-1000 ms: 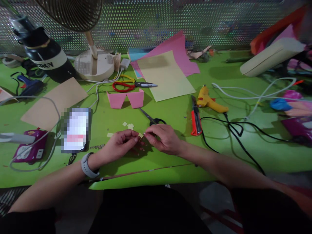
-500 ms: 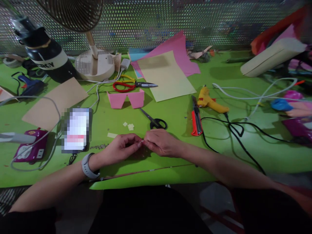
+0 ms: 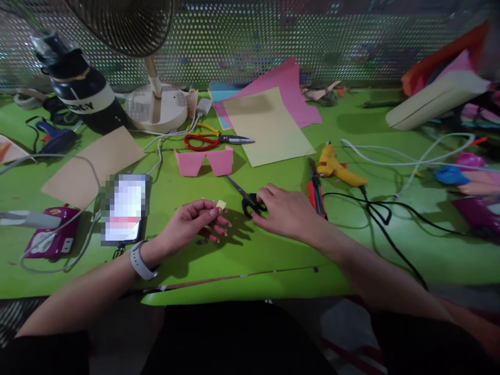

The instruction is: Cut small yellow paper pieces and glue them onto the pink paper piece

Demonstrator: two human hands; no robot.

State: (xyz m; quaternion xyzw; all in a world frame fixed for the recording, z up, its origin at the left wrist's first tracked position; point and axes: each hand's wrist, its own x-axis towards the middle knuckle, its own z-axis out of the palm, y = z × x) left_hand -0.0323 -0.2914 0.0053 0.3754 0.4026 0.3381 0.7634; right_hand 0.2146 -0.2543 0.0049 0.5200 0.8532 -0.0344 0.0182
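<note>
Between thumb and fingers of my left hand is a small pale yellow piece of paper; the other fingers of that hand hang loosely below. My right hand has its thumb and fingers closed about the handles of the small black scissors. The blades lie on the green table, pointing away to the left. Behind them, pink paper glasses stand by red-handled scissors. The other small paper scraps are hidden by my left hand.
A phone lies left, near a purple power strip. Right of my right hand are a red cutter and a yellow glue gun with a black cord. Yellow paper, a fan and a bottle stand behind.
My hands were together at a tiny item and have come apart. The left now holds a yellow paper piece up; the right has moved right and forward onto the black scissors' handles.
</note>
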